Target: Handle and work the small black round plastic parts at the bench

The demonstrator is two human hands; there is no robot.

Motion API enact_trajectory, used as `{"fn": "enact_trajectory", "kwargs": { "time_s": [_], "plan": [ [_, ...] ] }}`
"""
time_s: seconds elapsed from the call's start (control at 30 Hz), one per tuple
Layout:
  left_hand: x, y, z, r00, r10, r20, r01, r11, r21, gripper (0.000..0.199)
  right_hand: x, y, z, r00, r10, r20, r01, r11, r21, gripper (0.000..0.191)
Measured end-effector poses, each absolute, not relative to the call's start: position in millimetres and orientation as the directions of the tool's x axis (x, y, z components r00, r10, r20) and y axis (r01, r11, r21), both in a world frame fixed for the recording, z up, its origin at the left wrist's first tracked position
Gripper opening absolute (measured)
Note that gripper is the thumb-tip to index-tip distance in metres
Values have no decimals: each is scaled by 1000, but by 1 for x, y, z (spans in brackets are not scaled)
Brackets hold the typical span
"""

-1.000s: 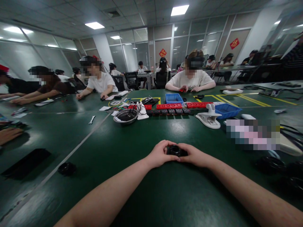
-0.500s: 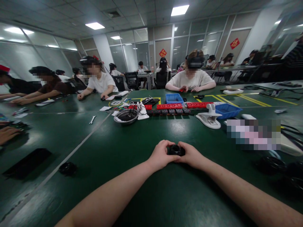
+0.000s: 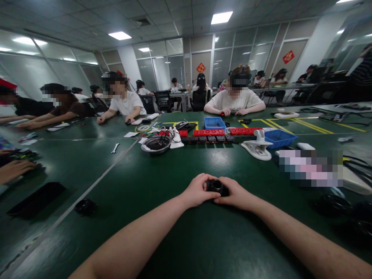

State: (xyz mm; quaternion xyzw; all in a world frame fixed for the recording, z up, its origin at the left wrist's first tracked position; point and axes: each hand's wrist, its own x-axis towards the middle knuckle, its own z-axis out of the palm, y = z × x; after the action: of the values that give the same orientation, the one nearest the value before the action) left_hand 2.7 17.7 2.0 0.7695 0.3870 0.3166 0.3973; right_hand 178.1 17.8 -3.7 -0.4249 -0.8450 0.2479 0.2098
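Observation:
Between my two hands is a small black round part [image 3: 216, 186] with a ring-shaped opening facing up. My left hand [image 3: 198, 191] grips it from the left, thumb across the front and fingers curled behind. From the right, my right hand [image 3: 236, 193] closes on the same part, its thumb near the left thumb. Both hands are low over the green table [image 3: 180, 170]. What lies under the part is hidden. Another black round part [image 3: 85, 207] rests on the table to the left, beside a black tray-like piece [image 3: 36, 198].
Ahead stand a metal bowl [image 3: 156, 145], red blocks [image 3: 212, 132], a white clamp [image 3: 257, 146] and blue bins [image 3: 214, 123]. A wrench [image 3: 115, 148] lies left. Black round parts [image 3: 334, 204] sit right. Another person's hand [image 3: 17, 170] is at the left edge.
The view has shifted slightly. The black part is turned a little between my hands, and my right fingers have moved slightly around it. The other person's hand at the left reaches farther in.

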Motion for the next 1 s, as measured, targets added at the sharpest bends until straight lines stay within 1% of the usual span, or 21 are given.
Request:
{"fn": "enact_trajectory", "kwargs": {
  "time_s": [0.07,0.17,0.53,0.73,0.9,1.0],
  "plan": [
    [2,18,3,506,842,185,334,-390,858,43,184,22,-2,-613,785,91,572,520,-635,35],
    [2,17,3,507,841,188,332,-391,858,44,188,24,0,-642,763,75,534,515,-671,29],
    [3,16,5,500,849,171,346,-377,859,47,187,24,3,-660,747,74,507,516,-690,29],
    [4,16,4,494,855,158,339,-357,870,47,185,23,3,-639,766,66,500,479,-721,28],
    [4,16,2,501,850,163,310,-352,883,45,183,22,1,-580,814,37,538,416,-733,30],
    [7,15,0,480,863,155,316,-335,888,45,182,22,-4,-523,851,49,587,401,-703,30]
  ]
}}
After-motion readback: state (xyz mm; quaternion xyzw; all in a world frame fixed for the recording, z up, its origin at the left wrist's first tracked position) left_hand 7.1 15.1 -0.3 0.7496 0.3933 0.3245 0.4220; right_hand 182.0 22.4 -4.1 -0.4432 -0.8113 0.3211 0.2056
